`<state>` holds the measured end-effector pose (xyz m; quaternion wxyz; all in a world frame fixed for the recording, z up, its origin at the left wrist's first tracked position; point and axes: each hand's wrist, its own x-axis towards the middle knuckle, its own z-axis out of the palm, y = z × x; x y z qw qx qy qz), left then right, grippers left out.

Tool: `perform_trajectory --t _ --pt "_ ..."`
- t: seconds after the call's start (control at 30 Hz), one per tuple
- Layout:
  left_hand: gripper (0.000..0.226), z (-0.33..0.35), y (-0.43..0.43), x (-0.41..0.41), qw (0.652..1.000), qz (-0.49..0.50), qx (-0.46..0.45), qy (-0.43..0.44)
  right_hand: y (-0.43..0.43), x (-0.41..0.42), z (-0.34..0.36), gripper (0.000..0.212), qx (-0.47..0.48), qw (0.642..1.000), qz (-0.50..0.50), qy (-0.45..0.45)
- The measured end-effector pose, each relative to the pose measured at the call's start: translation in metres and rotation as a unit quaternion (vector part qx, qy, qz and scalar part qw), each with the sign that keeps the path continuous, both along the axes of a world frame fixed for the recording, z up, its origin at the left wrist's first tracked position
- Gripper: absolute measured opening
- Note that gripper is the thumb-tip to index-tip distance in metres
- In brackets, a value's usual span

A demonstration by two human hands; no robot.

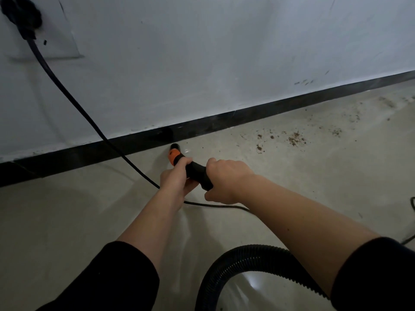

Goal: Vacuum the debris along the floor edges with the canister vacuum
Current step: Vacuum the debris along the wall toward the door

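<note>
The vacuum's black and orange nozzle [174,153] points at the floor just in front of the black baseboard [224,122]. My left hand [176,176] grips the nozzle close behind its orange collar. My right hand [226,180] holds the black handle end further back. The ribbed black hose [235,261] loops under my right forearm at the bottom of the view. Brown crumbs of debris [294,139] lie scattered on the floor to the right of the nozzle, with more debris [386,102] further right along the wall edge. The canister itself is out of view.
A black power cord [74,102] runs from a plug [22,16] on the white wall at top left, down across the baseboard and under my hands along the beige floor [67,221]. Another bit of cord [412,203] shows at the right edge.
</note>
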<state>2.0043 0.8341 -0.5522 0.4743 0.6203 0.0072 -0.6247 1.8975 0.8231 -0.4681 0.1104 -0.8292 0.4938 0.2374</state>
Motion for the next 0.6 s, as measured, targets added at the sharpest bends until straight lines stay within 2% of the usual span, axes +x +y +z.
perform_trajectory --t 0.43,0.6 --pt "0.036 -0.001 -0.014 -0.017 1.000 -0.018 -0.006 0.001 -0.007 -0.014 -0.003 0.043 -0.005 0.999 -0.034 -0.005" --pt "0.036 0.002 -0.012 -0.027 0.999 -0.043 -0.015 0.012 -0.003 -0.023 0.002 0.035 -0.003 0.999 -0.033 0.012"
